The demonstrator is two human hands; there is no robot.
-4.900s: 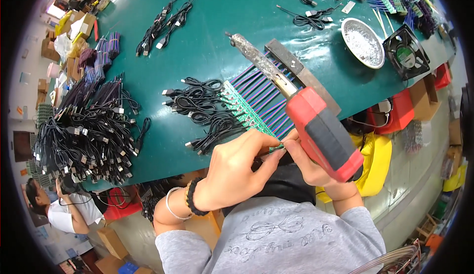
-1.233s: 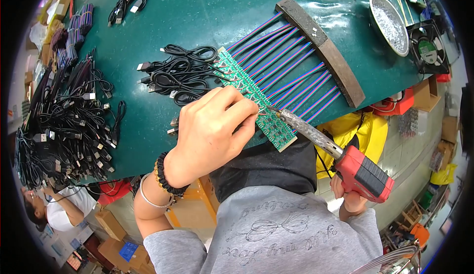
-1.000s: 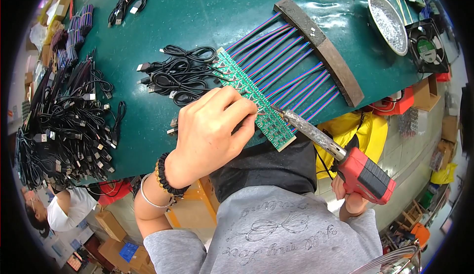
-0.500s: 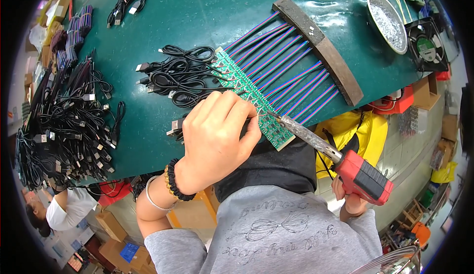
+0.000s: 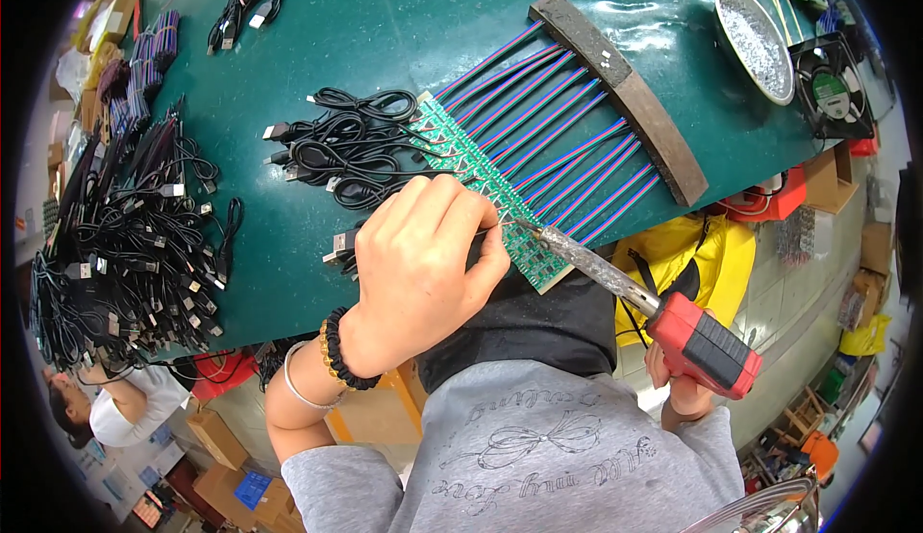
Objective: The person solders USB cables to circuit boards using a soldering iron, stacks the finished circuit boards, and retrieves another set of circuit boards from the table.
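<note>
A strip of green circuit boards (image 5: 471, 170) lies at the table's near edge, with several blue, red and black ribbon wires (image 5: 553, 115) running from it to a dark bar (image 5: 625, 91). Over the strip's left side, my left hand (image 5: 423, 264) is closed in a pinch on a thin wire, most of which is hidden by the fingers. My right hand (image 5: 687, 389) grips the red and black handle of a soldering iron (image 5: 663, 312). Its tip touches or nearly touches the board beside my left fingertips. Coiled black USB cables (image 5: 336, 153) lie along the strip's left side.
A big heap of black USB cables (image 5: 135, 245) covers the table's left end. At the far right stand a pale bowl (image 5: 755, 43) of silvery bits and a black fan (image 5: 832, 91). A yellow bag (image 5: 711, 254) is below the right edge. Another person (image 5: 125, 403) works at lower left.
The soldering iron has shifted slightly left, its tip now closer to my left fingertips. My left hand stays almost still.
</note>
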